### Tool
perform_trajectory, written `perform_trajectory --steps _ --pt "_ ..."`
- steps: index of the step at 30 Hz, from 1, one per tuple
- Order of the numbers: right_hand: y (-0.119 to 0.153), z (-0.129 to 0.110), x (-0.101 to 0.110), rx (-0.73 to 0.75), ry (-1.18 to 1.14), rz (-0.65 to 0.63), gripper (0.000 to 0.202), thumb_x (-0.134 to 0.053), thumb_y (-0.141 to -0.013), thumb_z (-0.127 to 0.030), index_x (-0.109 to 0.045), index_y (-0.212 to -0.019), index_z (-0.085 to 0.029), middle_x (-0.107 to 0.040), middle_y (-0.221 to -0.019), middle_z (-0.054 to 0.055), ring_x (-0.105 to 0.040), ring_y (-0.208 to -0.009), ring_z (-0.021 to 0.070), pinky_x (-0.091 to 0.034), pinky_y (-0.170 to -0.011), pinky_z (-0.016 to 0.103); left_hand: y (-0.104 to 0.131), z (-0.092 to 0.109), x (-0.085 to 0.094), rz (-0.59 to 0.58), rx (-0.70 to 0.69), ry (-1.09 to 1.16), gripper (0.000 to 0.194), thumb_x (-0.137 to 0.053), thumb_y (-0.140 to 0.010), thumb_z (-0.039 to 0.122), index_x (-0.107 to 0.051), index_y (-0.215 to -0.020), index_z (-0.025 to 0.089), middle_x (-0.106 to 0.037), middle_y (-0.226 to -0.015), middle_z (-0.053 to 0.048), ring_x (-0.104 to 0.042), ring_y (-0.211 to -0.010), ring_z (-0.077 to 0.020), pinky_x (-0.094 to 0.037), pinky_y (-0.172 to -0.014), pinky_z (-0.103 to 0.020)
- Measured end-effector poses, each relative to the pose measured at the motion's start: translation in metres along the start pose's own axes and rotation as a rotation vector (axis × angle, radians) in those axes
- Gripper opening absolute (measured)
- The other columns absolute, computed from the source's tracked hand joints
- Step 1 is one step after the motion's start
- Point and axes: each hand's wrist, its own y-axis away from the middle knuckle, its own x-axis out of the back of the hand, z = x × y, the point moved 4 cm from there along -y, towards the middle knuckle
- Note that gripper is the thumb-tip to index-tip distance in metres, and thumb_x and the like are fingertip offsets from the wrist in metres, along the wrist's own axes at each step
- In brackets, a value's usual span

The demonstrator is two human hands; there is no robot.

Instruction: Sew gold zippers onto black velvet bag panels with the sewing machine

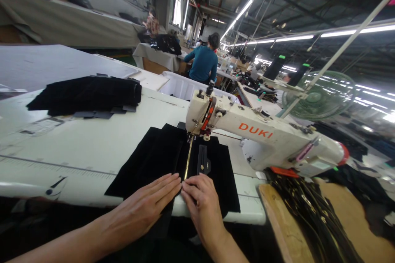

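Both our hands are nearest: left hand [148, 203] lies flat, fingers extended together, on black fabric [154, 156]; right hand [205, 203], fingers curled, pinches at the near end of the gold zipper [188, 158]. Fabric sits on our white desk [77, 144], zipper running up under the needle area of the sewing machine [240, 123]. Black stack [92, 93] at left, well apart; zipper strips [305, 209] right.

Matt black cloth [154, 154] — glossy, smooth white table [77, 141] — rough brown wood [277, 218].
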Motion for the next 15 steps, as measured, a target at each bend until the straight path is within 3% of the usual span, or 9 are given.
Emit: perform_trajectory --steps 6,9,15 --pt "0.0 0.005 -0.003 0.041 0.001 -0.029 0.014 -0.062 -0.096 -0.019 -0.075 -0.097 -0.026 -0.071 -0.087 0.001 -0.068 -0.089 0.0184 -0.054 -0.104 0.039 0.0 -0.011 0.018 -0.093 0.047 0.134 0.073 -0.065 -0.087 0.014 -0.044 -0.154 0.035 -0.051 -0.155 0.002 -0.055 -0.137 -0.025 -0.046 -0.115 -0.038" --pt "0.006 0.012 -0.014 0.07 0.003 0.098 0.019 -0.055 -0.099 -0.023 -0.074 -0.096 -0.026 -0.069 -0.08 0.001 -0.067 -0.079 0.0178 -0.057 -0.1 0.037 0.004 -0.02 0.024 -0.068 0.056 0.143 0.069 -0.069 -0.091 0.026 -0.044 -0.153 0.042 -0.052 -0.153 0.004 -0.057 -0.134 -0.0253 -0.049 -0.112 -0.036" --pt "0.007 0.03 -0.037 0.133 0.035 0.316 0.04 -0.041 -0.105 -0.041 -0.072 -0.084 -0.026 -0.066 -0.07 0.0 -0.064 -0.067 0.0155 -0.058 -0.093 0.032 0.001 -0.033 0.016 0.02 0.029 0.245 0.065 -0.071 -0.089 0.027 -0.051 -0.149 0.041 -0.058 -0.148 0.004 -0.059 -0.133 -0.0256 -0.041 -0.118 -0.038"
